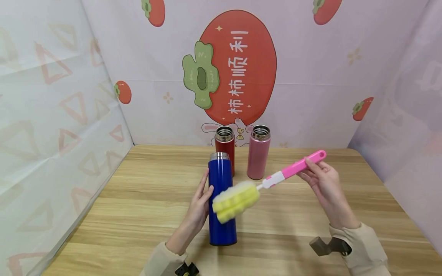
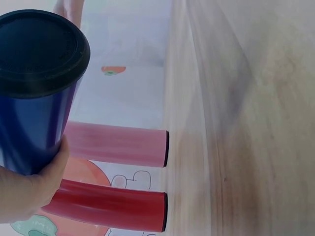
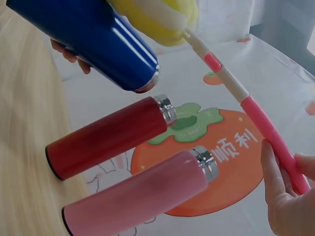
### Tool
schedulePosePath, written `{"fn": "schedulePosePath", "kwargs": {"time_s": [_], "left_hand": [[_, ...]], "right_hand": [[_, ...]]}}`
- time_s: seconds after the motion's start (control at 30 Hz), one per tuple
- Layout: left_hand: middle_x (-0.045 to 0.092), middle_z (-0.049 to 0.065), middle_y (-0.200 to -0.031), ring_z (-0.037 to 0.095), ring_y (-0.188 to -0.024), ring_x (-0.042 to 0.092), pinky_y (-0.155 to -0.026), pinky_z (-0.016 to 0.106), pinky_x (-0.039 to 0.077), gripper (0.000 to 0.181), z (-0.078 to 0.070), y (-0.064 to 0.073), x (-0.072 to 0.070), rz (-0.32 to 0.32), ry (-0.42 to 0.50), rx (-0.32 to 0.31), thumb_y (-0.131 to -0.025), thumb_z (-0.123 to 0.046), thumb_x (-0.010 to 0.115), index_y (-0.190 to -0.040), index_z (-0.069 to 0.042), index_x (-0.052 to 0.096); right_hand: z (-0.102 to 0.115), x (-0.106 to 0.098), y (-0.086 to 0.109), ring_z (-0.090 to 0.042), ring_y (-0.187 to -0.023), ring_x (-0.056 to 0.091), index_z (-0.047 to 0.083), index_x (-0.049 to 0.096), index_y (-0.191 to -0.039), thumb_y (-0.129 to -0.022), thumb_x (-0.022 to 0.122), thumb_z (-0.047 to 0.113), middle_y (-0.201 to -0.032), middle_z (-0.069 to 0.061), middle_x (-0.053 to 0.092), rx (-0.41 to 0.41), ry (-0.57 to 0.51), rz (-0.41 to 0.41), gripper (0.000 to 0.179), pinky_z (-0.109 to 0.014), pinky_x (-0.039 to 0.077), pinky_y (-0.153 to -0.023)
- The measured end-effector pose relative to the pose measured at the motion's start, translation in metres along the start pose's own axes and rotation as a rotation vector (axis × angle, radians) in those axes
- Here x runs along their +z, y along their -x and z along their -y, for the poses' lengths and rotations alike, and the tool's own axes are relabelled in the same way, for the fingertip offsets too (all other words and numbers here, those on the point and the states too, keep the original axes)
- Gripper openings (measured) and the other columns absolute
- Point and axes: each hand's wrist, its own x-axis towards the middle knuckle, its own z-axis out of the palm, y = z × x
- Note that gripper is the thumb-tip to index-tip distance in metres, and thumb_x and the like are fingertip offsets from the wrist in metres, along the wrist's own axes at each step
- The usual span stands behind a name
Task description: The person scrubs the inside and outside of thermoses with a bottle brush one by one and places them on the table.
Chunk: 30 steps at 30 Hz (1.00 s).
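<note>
My left hand (image 1: 197, 207) grips a blue thermos bottle (image 1: 221, 172) around its side, holding it upright; its black base (image 2: 39, 54) faces the left wrist camera, raised off the table. With thumb and fingers, my right hand (image 1: 324, 184) pinches the pink handle of a bottle brush (image 1: 297, 167). The brush's yellow and white sponge head (image 1: 236, 201) overlaps the front of the blue bottle in the head view. Behind stand a red thermos bottle (image 3: 110, 137), partly hidden by the blue one, and a pink thermos bottle (image 1: 259, 153), both lidless with steel necks.
The wooden table (image 1: 145, 199) lies under both hands. A white cloth backdrop (image 1: 304, 76) printed with a large persimmon rises behind the bottles, and side cloths (image 1: 51, 96) flank the table. Dark wrist mounts (image 1: 331, 246) sit on both sleeves.
</note>
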Motion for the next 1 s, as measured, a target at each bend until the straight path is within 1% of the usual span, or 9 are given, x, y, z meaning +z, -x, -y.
{"fn": "schedulePosePath", "kwargs": {"time_s": [0.07, 0.13, 0.23, 0.33, 0.63, 0.77, 0.8, 0.87, 1.0], "left_hand": [[0.012, 0.004, -0.146, 0.022, -0.122, 0.035, -0.093, 0.031, 0.035, 0.054, 0.0, 0.001, 0.001, 0.015, -0.005, -0.013, -0.095, -0.024, 0.04, -0.141, -0.033, 0.014], [0.013, 0.004, -0.146, 0.024, -0.124, 0.033, -0.095, 0.035, 0.033, 0.054, 0.001, 0.003, 0.001, 0.033, -0.009, -0.028, -0.095, -0.025, 0.04, -0.141, -0.034, 0.014], [0.006, 0.001, -0.147, 0.028, -0.127, 0.027, -0.1, 0.042, 0.027, 0.054, 0.001, 0.004, 0.001, 0.063, -0.013, -0.031, -0.095, -0.025, 0.039, -0.141, -0.033, 0.012], [0.0, -0.002, -0.147, 0.028, -0.13, 0.02, -0.102, 0.046, 0.02, 0.055, 0.002, 0.005, 0.001, 0.079, -0.023, -0.028, -0.095, -0.025, 0.039, -0.142, -0.031, 0.012], [0.0, -0.005, -0.148, 0.023, -0.132, 0.014, -0.104, 0.045, 0.015, 0.054, 0.005, 0.007, 0.001, 0.084, -0.038, -0.037, -0.094, -0.027, 0.04, -0.142, -0.032, 0.014], [0.002, -0.006, -0.147, 0.02, -0.132, 0.011, -0.104, 0.043, 0.011, 0.052, 0.005, 0.007, 0.001, 0.105, 0.003, -0.056, -0.096, -0.027, 0.035, -0.142, -0.032, 0.012], [0.003, -0.006, -0.147, 0.021, -0.132, 0.012, -0.104, 0.043, 0.012, 0.052, 0.005, 0.007, 0.0, 0.109, 0.008, -0.065, -0.096, -0.028, 0.034, -0.142, -0.032, 0.011], [0.006, -0.004, -0.147, 0.023, -0.13, 0.019, -0.102, 0.042, 0.019, 0.052, 0.005, 0.008, 0.0, 0.102, 0.01, -0.089, -0.095, -0.03, 0.035, -0.141, -0.035, 0.009], [0.019, 0.009, -0.143, 0.026, -0.116, 0.04, -0.09, 0.04, 0.035, 0.061, 0.004, 0.009, 0.001, 0.052, -0.038, -0.127, -0.091, -0.028, 0.045, -0.139, -0.04, 0.009]], "right_hand": [[0.003, 0.001, -0.002, -0.02, -0.079, 0.065, -0.003, 0.059, -0.09, -0.089, 0.047, 0.0, -0.083, -0.015, 0.066, -0.021, -0.04, -0.038, 0.012, -0.028, 0.048, -0.074], [0.006, 0.001, -0.004, -0.021, -0.078, 0.065, -0.004, 0.058, -0.089, -0.088, 0.048, 0.0, -0.082, -0.015, 0.065, -0.043, -0.074, -0.065, 0.011, -0.029, 0.048, -0.074], [0.009, 0.002, -0.008, -0.022, -0.077, 0.065, -0.005, 0.058, -0.088, -0.087, 0.049, -0.001, -0.081, -0.017, 0.065, -0.073, -0.11, -0.081, 0.01, -0.03, 0.049, -0.073], [0.011, 0.003, -0.01, -0.023, -0.077, 0.065, -0.006, 0.057, -0.086, -0.087, 0.05, -0.001, -0.08, -0.018, 0.065, -0.099, -0.13, -0.095, 0.009, -0.031, 0.048, -0.073], [0.016, 0.004, -0.014, -0.022, -0.08, 0.064, -0.005, 0.054, -0.089, -0.084, 0.055, 0.002, -0.083, -0.016, 0.063, -0.136, -0.106, -0.147, 0.009, -0.03, 0.047, -0.075], [0.016, 0.005, -0.014, -0.024, -0.08, 0.064, -0.007, 0.054, -0.089, -0.084, 0.055, -0.001, -0.081, -0.018, 0.063, -0.16, -0.154, -0.156, 0.008, -0.032, 0.047, -0.075], [0.016, 0.005, -0.014, -0.024, -0.08, 0.064, -0.008, 0.053, -0.089, -0.084, 0.054, -0.001, -0.081, -0.019, 0.063, -0.169, -0.168, -0.16, 0.008, -0.033, 0.047, -0.075], [0.016, 0.006, -0.015, -0.025, -0.079, 0.064, -0.009, 0.053, -0.088, -0.084, 0.054, -0.003, -0.079, -0.019, 0.063, -0.188, -0.192, -0.166, 0.007, -0.034, 0.048, -0.074], [0.016, 0.006, -0.015, -0.025, -0.078, 0.064, -0.009, 0.054, -0.087, -0.083, 0.054, -0.003, -0.078, -0.019, 0.063, -0.208, -0.192, -0.18, 0.007, -0.034, 0.048, -0.073]]}}
